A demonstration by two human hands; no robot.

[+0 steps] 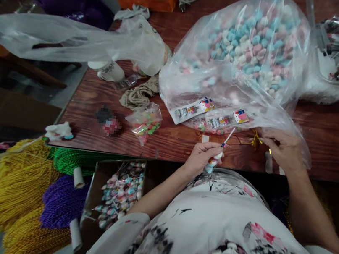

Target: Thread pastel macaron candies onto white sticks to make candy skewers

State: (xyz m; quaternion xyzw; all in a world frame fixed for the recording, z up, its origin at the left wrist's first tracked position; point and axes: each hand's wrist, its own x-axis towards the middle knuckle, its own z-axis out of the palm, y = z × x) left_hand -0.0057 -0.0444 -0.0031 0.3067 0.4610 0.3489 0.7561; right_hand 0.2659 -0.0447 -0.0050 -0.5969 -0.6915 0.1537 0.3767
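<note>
The left hand [200, 157] has its fingers closed around a stack of small pastel, marshmallow-like pieces [211, 163] on a thin white stick [229, 136]; the pieces show beside and below the thumb, and the stick slants up past the fingertips. The right hand [285, 149] has its fingers narrowed, with a shiny, thin gold tie [255, 138] at their tips; whether they grip it I cannot tell. Beyond the fingers, a large clear plastic bag [198, 42] of pink, white and blue pieces rests on the reddish-brown wooden desk [89, 110].

White top [217, 212] with pink floral print [263, 233]
</note>
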